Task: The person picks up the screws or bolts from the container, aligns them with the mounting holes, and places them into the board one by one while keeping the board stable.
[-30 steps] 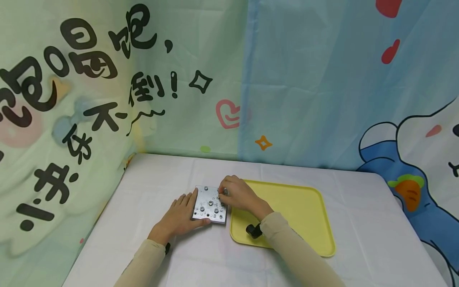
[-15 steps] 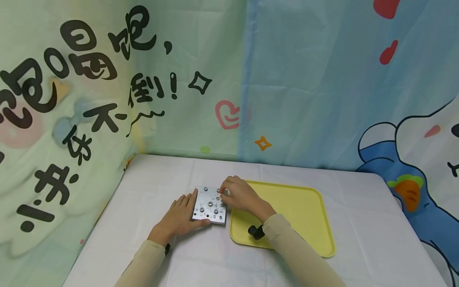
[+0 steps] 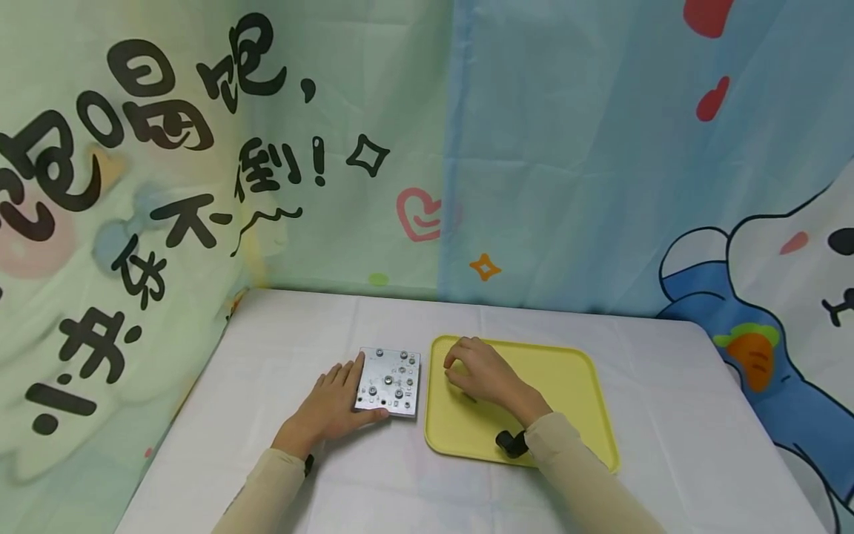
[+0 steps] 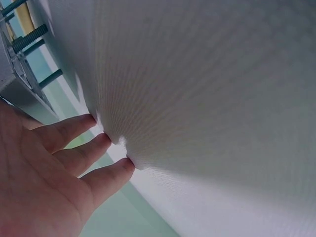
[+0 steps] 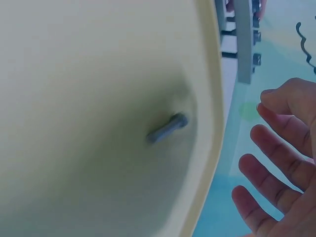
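Observation:
A square silver metal plate [image 3: 385,393] with several bolt heads on its top sits on the white table, left of the yellow tray. My left hand [image 3: 333,404] lies with straight fingers along the plate's left side, and its thumb rests at the front edge. In the left wrist view, three fingertips [image 4: 127,163] press into the white cloth, and threaded bolt shanks [image 4: 30,38] stick out under the plate. My right hand [image 3: 490,377] hovers over the tray's left part, fingers loosely bent, holding nothing visible. Below it a dark bolt [image 5: 168,128] lies in the tray.
The shallow yellow tray [image 3: 560,400] stands right of the plate, its raised rim close to the plate's right edge. Printed cloth curtains [image 3: 567,185] hang behind the table and at the left. The white cloth [image 3: 440,497] covers the table.
My right hand has left the plate's upper right corner and moved right over the tray. The bolt in the tray has come into view. My left hand stays at the plate.

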A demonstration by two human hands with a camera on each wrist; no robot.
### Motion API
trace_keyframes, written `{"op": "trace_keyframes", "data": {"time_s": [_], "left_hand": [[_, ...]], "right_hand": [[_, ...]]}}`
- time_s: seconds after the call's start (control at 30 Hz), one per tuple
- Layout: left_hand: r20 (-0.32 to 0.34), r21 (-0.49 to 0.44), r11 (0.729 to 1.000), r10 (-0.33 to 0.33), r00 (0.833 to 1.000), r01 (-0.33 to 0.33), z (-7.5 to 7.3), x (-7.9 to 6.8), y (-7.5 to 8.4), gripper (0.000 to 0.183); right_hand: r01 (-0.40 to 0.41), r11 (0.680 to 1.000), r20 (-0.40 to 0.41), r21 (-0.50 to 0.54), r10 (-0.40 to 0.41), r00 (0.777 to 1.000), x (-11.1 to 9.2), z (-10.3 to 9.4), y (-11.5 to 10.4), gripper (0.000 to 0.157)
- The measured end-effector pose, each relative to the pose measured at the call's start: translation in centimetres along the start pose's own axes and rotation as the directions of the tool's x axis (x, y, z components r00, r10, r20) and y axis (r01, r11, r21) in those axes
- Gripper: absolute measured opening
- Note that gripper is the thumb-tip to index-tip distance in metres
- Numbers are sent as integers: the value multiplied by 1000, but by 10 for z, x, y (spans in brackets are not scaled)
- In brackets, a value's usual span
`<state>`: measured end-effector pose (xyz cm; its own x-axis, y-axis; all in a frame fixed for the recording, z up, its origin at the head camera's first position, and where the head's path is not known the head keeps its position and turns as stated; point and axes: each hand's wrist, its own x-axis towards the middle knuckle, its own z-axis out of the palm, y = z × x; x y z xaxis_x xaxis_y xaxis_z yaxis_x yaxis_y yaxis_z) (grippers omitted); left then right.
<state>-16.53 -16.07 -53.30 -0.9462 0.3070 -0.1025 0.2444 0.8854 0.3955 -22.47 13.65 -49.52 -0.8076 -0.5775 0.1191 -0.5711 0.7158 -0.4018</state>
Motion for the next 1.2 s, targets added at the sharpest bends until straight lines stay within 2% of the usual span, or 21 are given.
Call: {"op": "trace_keyframes", "data": {"time_s": [0.23, 0.47, 0.9, 1.2], "left_hand": [[-5, -18, 1000, -3, 1000, 3, 2, 0, -2, 114], [-6, -9, 1000, -1, 1000, 1, 2, 0, -2, 114], [-6, 3, 1000, 2, 1000, -2, 0, 0, -1, 113], [3, 6, 1000, -3, 1000, 3, 1, 1, -2, 114]], "right_hand": [[-24, 999, -2, -35, 24, 1000, -15, 2, 12, 5], [-34, 999, 26, -42, 35, 999, -25, 4, 16, 10], [-50, 991, 48, -123, 56, 997, -28, 10, 18, 17], [-65, 986, 82, -153, 78, 994, -24, 10, 11, 14]]}}
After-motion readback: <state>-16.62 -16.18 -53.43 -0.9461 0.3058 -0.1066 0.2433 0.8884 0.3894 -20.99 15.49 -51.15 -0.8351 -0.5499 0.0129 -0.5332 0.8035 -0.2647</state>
